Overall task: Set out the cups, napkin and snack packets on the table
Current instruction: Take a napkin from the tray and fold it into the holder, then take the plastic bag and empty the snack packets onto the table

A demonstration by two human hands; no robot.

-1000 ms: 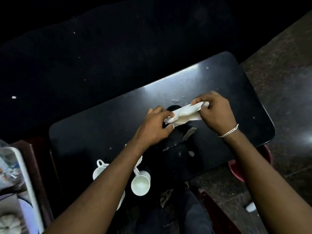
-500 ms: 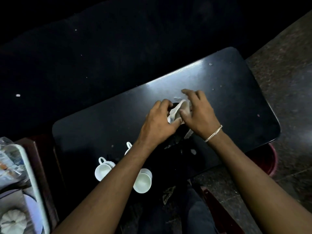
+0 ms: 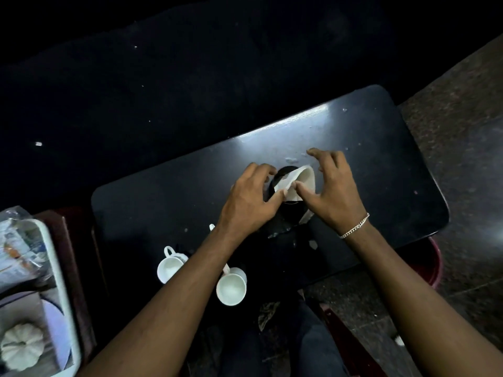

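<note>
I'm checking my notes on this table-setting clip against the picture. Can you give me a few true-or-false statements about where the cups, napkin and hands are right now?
1. Both hands touch the white napkin. True: the left hand and right hand pinch it over a dark round holder.
2. The white cups stand at the far edge of the black table. False: they sit at the near edge, partly under the left forearm.
3. A chain bracelet is on the right wrist. True.
4. The snack packets lie on the black table. False: they are in a white tray to the left.
</note>
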